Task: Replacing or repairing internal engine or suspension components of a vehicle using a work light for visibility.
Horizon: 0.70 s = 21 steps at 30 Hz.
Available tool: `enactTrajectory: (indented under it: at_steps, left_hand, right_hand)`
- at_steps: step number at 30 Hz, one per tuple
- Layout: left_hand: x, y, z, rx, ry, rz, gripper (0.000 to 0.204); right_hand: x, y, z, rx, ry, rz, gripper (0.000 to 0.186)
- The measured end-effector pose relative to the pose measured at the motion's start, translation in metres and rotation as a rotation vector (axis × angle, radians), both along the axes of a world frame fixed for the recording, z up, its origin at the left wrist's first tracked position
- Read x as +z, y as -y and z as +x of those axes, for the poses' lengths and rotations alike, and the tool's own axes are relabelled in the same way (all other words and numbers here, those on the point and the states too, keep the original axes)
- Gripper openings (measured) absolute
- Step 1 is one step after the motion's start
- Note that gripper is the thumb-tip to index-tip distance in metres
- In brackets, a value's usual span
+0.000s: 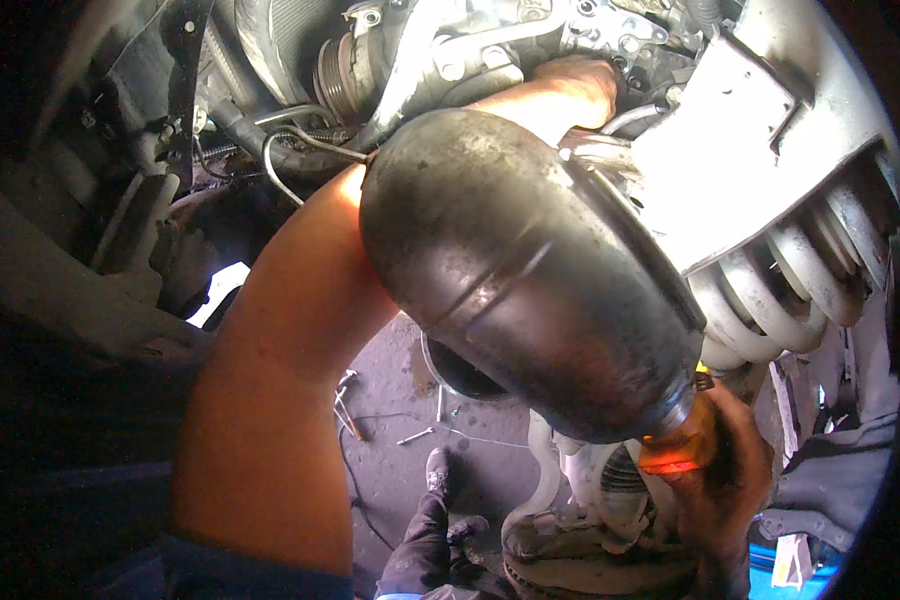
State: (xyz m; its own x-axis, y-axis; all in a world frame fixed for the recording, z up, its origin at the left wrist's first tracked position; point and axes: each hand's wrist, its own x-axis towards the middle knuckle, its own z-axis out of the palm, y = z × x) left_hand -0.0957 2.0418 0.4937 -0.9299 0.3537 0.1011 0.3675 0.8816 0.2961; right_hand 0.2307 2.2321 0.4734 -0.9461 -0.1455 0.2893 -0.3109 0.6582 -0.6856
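A large rounded metal exhaust canister (530, 270), dark and stained, fills the middle of the view. My left arm bends up behind it, and my left hand (582, 88) is curled against the engine parts at the top. Its fingertips are hidden, and I cannot make out what they grip. At the canister's lower right end, my right hand (725, 465) is closed beside the narrow metal neck (678, 405). Orange-red light glows around its fingers, with a small yellow and black piece at their upper edge. What this hand holds is mostly hidden.
A grey coil spring (770, 290) stands on the right, under a brightly lit white body panel (730, 150). A ribbed pulley (336, 80) and a thin bent cable (270, 160) lie upper left. On the floor below are a wrench (416, 436) and other tools.
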Motion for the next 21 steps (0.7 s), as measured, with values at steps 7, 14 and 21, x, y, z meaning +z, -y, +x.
enactTrajectory:
  at_steps: [7, 14, 21]
  left_hand:
    - [-0.002, -0.003, -0.003, 0.116, -0.205, -0.071, 0.030]
    - [-0.003, -0.002, -0.007, 0.088, -0.223, -0.049, 0.030]
    - [-0.010, 0.001, -0.005, 0.043, -0.105, -0.122, 0.040]
  right_hand:
    - [-0.002, 0.006, -0.003, 0.025, 0.001, -0.035, 0.068]
    - [-0.001, 0.005, -0.002, 0.017, 0.032, -0.032, 0.069]
    - [-0.002, 0.006, -0.003, 0.027, 0.019, -0.088, 0.070]
